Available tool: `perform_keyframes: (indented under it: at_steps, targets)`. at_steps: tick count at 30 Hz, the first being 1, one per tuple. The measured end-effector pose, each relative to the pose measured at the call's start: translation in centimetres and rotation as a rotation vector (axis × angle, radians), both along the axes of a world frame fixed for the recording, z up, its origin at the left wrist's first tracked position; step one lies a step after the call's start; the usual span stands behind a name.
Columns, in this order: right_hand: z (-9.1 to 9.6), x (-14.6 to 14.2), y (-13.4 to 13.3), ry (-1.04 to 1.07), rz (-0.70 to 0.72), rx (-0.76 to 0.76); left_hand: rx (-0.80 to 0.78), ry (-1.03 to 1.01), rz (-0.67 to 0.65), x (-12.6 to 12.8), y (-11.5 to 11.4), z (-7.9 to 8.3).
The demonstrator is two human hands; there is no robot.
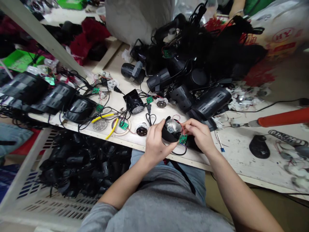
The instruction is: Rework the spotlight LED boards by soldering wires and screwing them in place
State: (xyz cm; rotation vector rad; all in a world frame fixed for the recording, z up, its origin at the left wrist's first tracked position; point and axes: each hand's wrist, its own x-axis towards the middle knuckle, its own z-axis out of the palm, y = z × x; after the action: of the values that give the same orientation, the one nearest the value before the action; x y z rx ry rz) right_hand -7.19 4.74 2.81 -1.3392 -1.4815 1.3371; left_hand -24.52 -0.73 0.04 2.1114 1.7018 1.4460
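Note:
My left hand (155, 143) is wrapped round a black plastic housing (167, 134) at the front edge of the bench. A round silvery motor-like part (172, 125) sits in the housing's open end. Red wires run from it to a small green circuit board (183, 139), which hangs at the housing's right side. The fingers of my right hand (200, 133) are pinched on the red wires just above that board. To the left of my left hand lie a round disc part (141, 130) and yellow-handled pliers (112, 129), whose jaws are open.
Black cylindrical housings (212, 100) and cables are heaped behind my hands. A red-handled tool (282, 116) reaches in from the right, near a small blue-tipped screwdriver-like item (222, 149). Below left stands a white crate (31, 154) full of black parts. Another person's arm (238, 7) shows at the back.

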Motion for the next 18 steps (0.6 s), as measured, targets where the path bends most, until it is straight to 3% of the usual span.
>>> perform_keyframes:
  at_steps: [6, 12, 18]
  targets:
    - [-0.3, -0.4, -0.8, -0.213, -0.065, 0.132, 0.019, 0.016, -0.016, 0.3, 0.0, 0.2]
    - [-1.2, 0.3, -0.5, -0.154, -0.043, 0.116, 0.036, 0.004, -0.028, 0.6, -0.2, -0.1]
    - [-1.0, 0.6, -0.4, -0.266, -0.020, 0.189, 0.039, -0.008, -0.020, 0.9, -0.3, -1.3]
